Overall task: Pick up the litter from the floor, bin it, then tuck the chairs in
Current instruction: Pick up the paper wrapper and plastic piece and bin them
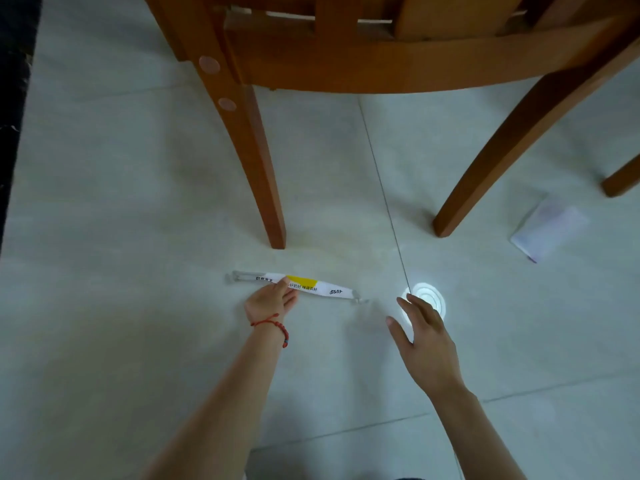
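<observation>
Currently, all positions below are referenced to the near-left chair leg (266,174).

Landmark: near-left chair leg, orange-brown wood, standing on the pale tiled floor (121,202); it belongs to the wooden chair (381,60) that fills the top of the view.

Litter item 1: white strip wrapper (311,287) with a yellow band and black print, lying flat on the floor just in front of the landmark leg's foot, running from its left side across to its right.

Litter item 2: clear round lid (427,299), flat on the floor, in front of and to the right of the landmark leg, just past the right end of the strip wrapper, on a tile joint.

Litter item 3: pale crumpled paper (550,228), on the floor well to the right of the landmark leg, beyond the chair's other near leg (512,147).

Left hand (272,299): fingertips closed in a pinch on the near edge of the strip wrapper, close to its middle; a red cord bracelet (273,323) sits on the wrist.

Right hand (426,344): fingers spread and extended, holding nothing; fingertips at the near edge of the clear round lid; contact cannot be confirmed.

Floor edge: dark band (14,98) well to the left of the landmark leg.
</observation>
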